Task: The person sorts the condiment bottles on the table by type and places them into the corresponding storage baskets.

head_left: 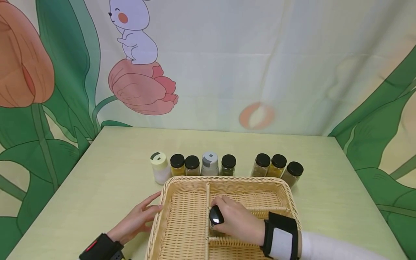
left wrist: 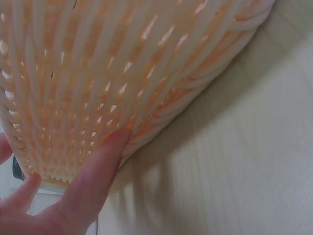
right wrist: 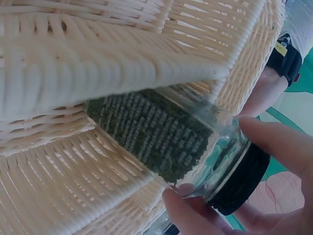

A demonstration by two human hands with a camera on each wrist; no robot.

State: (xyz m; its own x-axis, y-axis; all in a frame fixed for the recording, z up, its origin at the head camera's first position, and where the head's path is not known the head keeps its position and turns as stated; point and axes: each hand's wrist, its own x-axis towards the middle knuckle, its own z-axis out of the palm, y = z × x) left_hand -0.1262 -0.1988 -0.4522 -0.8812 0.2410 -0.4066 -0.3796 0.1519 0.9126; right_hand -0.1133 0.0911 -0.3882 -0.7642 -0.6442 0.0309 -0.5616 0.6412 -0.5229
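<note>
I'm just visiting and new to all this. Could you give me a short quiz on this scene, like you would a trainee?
1. Multiple choice: What is the right hand holding?
A) a spoon
B) a black-lidded jar
C) a sponge

2. True or false: The left hand is touching the outer side of the wicker basket.

3. Fill in: In the head view, the leftmost container beyond the basket has a ____ lid.

Key: 1. B. 2. True. 3. Pale yellow.
</note>
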